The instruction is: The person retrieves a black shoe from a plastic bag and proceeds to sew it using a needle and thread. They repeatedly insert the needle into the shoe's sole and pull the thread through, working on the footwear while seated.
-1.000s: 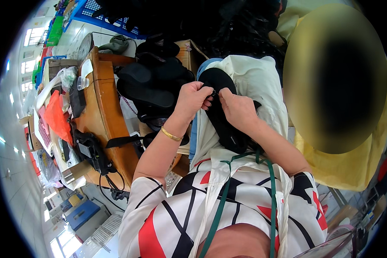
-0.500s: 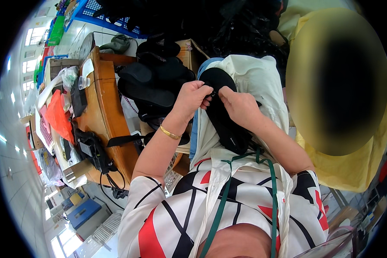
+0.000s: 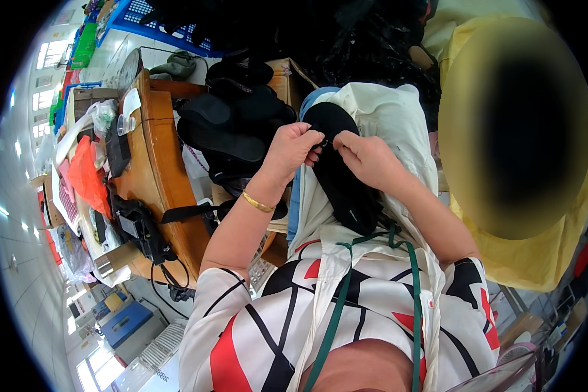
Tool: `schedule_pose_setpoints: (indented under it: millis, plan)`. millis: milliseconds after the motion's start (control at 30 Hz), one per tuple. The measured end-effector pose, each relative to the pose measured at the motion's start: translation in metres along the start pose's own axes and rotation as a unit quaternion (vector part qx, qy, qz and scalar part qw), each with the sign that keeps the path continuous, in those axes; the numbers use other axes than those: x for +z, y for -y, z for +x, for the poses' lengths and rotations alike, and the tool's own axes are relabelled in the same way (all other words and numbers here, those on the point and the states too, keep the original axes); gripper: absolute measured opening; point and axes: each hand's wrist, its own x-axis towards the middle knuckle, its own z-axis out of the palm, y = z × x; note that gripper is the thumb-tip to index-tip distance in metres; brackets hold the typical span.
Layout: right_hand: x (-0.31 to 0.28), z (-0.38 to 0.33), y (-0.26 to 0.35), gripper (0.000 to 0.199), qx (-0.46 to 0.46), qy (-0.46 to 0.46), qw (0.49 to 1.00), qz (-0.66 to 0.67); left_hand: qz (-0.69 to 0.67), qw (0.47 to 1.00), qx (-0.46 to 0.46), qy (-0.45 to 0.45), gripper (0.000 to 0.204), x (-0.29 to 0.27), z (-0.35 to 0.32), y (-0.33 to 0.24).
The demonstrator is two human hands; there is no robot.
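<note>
Left hand and right hand pinch at round-ended, matte-black footwear.

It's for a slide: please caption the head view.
Left hand and right hand, fingertips pinched, work close together above a black shoe-shaped piece on white cloth.

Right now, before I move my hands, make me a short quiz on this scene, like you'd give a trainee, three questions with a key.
1. True or false: a shiny gold-coloured bangle is worn on the left wrist.
2. Which thing lies beneath the left hand and the right hand?
A) a crumpled orange plastic bag
B) a long black shoe-shaped item
C) a blue plastic basket with holes
3. Fill in the blank: the orange-brown wooden table stands on the wearer's ____ side.

Key: 1 true; 2 B; 3 left.
</note>
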Motion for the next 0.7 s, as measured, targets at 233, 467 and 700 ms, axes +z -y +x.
schedule_pose_setpoints:
  millis: [233, 467, 700]
  plan:
    - [0.016, -0.004, 0.000, 0.008, 0.034, -0.024, 0.999, -0.035, 0.020, 0.999, -0.024, 0.007, 0.017, -0.002, 0.000, -0.004]
    - [0.030, -0.006, 0.003, 0.011, 0.034, -0.067, 0.995, -0.063, -0.023, 0.999, -0.031, 0.025, 0.014, -0.007, 0.000, -0.001]
    - [0.019, 0.016, 0.010, 0.013, 0.061, -0.061, 0.991, 0.106, -0.075, 0.997, -0.014, 0.012, 0.010, -0.004, -0.002, 0.011]
